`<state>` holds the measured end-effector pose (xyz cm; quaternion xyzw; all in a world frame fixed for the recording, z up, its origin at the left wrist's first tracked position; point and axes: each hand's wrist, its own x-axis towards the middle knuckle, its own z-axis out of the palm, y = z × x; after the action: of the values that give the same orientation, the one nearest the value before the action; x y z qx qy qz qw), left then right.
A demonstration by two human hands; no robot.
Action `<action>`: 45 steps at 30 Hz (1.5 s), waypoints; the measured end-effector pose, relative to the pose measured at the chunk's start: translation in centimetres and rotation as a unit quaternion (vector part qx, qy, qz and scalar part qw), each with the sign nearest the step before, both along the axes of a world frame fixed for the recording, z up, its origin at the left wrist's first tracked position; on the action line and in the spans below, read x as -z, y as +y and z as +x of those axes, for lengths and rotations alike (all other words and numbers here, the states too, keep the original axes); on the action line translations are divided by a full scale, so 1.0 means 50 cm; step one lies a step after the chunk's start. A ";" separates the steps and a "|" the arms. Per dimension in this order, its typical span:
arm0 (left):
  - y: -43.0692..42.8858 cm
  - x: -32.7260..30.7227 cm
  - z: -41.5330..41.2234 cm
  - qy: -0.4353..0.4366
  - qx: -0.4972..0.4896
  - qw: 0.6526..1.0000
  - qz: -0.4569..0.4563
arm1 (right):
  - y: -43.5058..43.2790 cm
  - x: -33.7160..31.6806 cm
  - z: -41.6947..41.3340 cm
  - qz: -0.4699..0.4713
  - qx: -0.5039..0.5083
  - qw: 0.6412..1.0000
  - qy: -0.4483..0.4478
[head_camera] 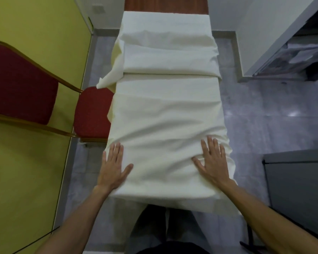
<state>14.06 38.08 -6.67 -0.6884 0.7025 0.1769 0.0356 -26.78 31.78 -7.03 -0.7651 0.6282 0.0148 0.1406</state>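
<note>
Basically both flat hands, left hand [112, 165] and right hand [211, 160], press the cream cloth [165, 110]; uneven pushing probably slides it off the narrow table [166, 4].

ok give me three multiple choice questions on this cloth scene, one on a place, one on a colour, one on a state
1. Where does the chair stand relative to the table?
A) on the person's left
B) on the person's right
C) at the far end

2. What colour is the chair's seat?
A) blue
B) red
C) black

3. How do the left hand and right hand lie on the cloth?
A) clenched in fists
B) pinching a corner
C) flat, fingers straight

Answers:
1 A, the chair stands by the table's left edge.
2 B, its padding is red.
3 C, both palms press flat on the cloth.
</note>
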 end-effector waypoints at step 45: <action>-0.272 0.026 -0.024 -0.005 -0.029 0.997 -0.068 | -0.324 0.036 0.053 -0.051 -0.022 0.998 0.032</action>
<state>12.85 24.50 -7.97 -0.7100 0.6927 0.1263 -0.0127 -24.15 15.59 -8.81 -0.7840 0.6153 0.0099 0.0811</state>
